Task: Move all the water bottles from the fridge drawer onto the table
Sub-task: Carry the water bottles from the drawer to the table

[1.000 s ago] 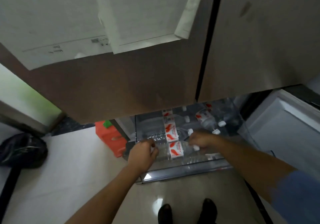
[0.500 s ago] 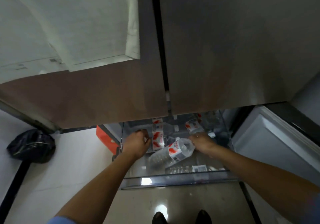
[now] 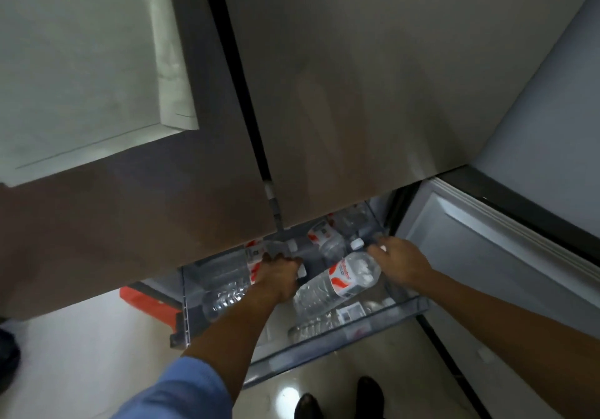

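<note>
The clear fridge drawer (image 3: 328, 352) stands pulled out under the closed upper doors, with several water bottles with red-and-white labels in it. My left hand (image 3: 279, 277) is closed around the neck end of one bottle (image 3: 224, 292), whose clear body points to the lower left. My right hand (image 3: 401, 264) grips the cap end of a second bottle (image 3: 337, 285), which is tilted above the drawer floor. More bottles lie at the back (image 3: 326, 240) and along the drawer front (image 3: 319, 323). The table is out of view.
Grey fridge doors (image 3: 357, 94) with a taped paper sheet (image 3: 81, 77) fill the upper view. An open lower door (image 3: 487, 256) stands at the right. An orange box (image 3: 146, 301) sits left of the drawer. My shoes (image 3: 337, 399) are on glossy floor.
My right hand has lifted a bottle by its cap end so that it tilts above the others. My left hand has reached deeper and closed on another bottle. The view swung left.
</note>
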`<act>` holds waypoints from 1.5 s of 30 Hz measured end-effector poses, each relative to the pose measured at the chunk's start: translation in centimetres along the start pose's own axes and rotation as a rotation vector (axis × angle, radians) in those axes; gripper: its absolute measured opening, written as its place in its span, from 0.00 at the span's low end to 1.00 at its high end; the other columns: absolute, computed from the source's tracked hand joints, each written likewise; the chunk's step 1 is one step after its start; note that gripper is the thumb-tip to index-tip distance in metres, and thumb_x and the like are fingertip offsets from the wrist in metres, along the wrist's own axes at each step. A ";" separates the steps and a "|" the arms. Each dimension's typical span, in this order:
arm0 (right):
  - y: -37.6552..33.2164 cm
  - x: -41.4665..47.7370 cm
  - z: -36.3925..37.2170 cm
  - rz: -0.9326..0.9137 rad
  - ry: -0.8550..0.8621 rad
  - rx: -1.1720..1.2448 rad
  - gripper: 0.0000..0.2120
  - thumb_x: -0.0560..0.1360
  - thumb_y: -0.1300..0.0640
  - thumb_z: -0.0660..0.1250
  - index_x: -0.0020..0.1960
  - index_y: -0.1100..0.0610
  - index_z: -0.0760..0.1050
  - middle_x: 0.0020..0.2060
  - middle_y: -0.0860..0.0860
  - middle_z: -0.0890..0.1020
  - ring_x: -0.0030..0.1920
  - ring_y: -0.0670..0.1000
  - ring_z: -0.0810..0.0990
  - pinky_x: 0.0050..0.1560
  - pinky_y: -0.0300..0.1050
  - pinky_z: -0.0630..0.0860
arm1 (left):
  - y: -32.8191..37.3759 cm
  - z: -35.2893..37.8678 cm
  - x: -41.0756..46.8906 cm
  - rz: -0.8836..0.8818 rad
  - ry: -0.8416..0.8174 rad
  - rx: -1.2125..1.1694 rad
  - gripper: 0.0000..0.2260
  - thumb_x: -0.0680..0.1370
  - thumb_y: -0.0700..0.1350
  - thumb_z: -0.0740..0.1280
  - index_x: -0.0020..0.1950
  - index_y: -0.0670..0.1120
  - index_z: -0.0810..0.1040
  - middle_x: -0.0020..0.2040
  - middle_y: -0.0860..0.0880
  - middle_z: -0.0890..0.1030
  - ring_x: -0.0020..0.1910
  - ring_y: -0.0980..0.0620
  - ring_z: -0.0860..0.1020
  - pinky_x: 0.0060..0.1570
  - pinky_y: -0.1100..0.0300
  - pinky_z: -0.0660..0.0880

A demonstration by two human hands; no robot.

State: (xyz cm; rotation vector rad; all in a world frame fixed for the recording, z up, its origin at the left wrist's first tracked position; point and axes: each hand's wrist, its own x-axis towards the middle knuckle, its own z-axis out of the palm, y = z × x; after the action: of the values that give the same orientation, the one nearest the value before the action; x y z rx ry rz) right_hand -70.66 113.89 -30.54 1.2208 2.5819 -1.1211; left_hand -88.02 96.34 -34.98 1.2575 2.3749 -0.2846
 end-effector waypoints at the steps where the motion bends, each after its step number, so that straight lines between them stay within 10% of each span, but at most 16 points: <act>1: -0.2 -0.2 0.0 0.011 0.011 0.010 0.29 0.66 0.30 0.52 0.36 0.57 0.72 0.33 0.52 0.75 0.39 0.54 0.75 0.40 0.47 0.69 | -0.1 0.1 0.1 0.027 0.010 0.035 0.21 0.78 0.58 0.62 0.69 0.52 0.69 0.66 0.43 0.74 0.65 0.41 0.70 0.64 0.50 0.65; 17: -3.9 -4.1 1.5 -0.155 0.231 -0.131 0.17 0.75 0.39 0.63 0.50 0.52 0.71 0.45 0.53 0.81 0.41 0.54 0.77 0.39 0.43 0.71 | -1.4 -3.0 -7.6 0.254 0.314 0.188 0.20 0.78 0.54 0.61 0.68 0.47 0.67 0.61 0.43 0.77 0.56 0.42 0.76 0.51 0.52 0.72; 25: -8.9 -6.6 1.8 -0.498 0.338 -0.320 0.18 0.74 0.39 0.62 0.53 0.53 0.71 0.45 0.54 0.84 0.47 0.59 0.81 0.42 0.48 0.68 | -5.3 -5.6 -16.4 -0.051 0.598 0.115 0.24 0.77 0.61 0.47 0.54 0.45 0.72 0.40 0.42 0.83 0.39 0.39 0.81 0.42 0.51 0.78; 36: -16.3 -15.5 -4.4 -1.051 0.464 -0.154 0.15 0.75 0.42 0.64 0.47 0.54 0.73 0.31 0.48 0.76 0.31 0.52 0.74 0.33 0.43 0.68 | -1.3 -8.0 -33.1 -0.560 1.105 -0.021 0.13 0.76 0.53 0.67 0.41 0.44 0.76 0.32 0.43 0.80 0.26 0.42 0.77 0.27 0.59 0.70; 45: -21.1 -28.1 6.9 -1.370 0.203 -0.292 0.19 0.75 0.39 0.61 0.49 0.54 0.78 0.37 0.53 0.82 0.34 0.53 0.77 0.35 0.43 0.71 | -0.2 2.5 -52.1 -0.918 0.985 -0.030 0.20 0.74 0.61 0.55 0.41 0.46 0.74 0.33 0.46 0.81 0.29 0.43 0.78 0.30 0.52 0.77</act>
State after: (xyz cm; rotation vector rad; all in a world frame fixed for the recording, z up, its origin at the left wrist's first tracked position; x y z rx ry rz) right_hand -67.84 82.62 -13.33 -0.7316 3.4804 -0.5561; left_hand -61.79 57.06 -12.88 0.1303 3.6572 0.1749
